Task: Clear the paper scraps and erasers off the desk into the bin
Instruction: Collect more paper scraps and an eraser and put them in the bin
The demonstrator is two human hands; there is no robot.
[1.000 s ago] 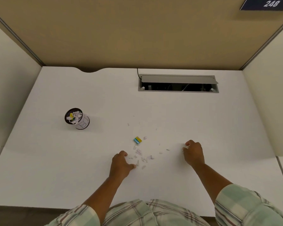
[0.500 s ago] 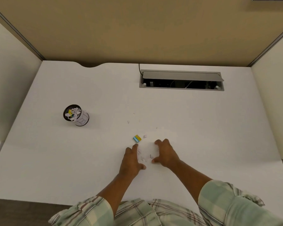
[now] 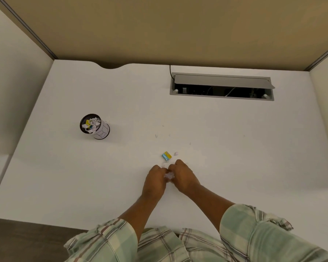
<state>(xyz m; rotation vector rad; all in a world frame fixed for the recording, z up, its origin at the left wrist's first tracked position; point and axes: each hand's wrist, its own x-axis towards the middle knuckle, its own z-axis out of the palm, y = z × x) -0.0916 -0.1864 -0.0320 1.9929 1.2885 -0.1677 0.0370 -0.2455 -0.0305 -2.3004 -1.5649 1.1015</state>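
Note:
My left hand (image 3: 154, 181) and my right hand (image 3: 183, 177) are pressed together on the white desk (image 3: 235, 157), cupped around a small heap of white paper scraps (image 3: 169, 175). Just beyond my fingers lies a yellow and blue eraser (image 3: 166, 155), with one loose scrap (image 3: 176, 153) beside it. A few tiny scraps (image 3: 156, 136) are scattered farther back. The small black mesh bin (image 3: 95, 126) stands upright at the left, holding paper scraps and a yellow eraser.
An open grey cable tray (image 3: 222, 86) is set into the desk at the back right, with a black cable running from it. Beige partition walls enclose the desk on three sides. The near desk edge is at my lap.
My two hands have closed in from either side and swept the scattered scraps into one heap between them. The eraser and bin have stayed put.

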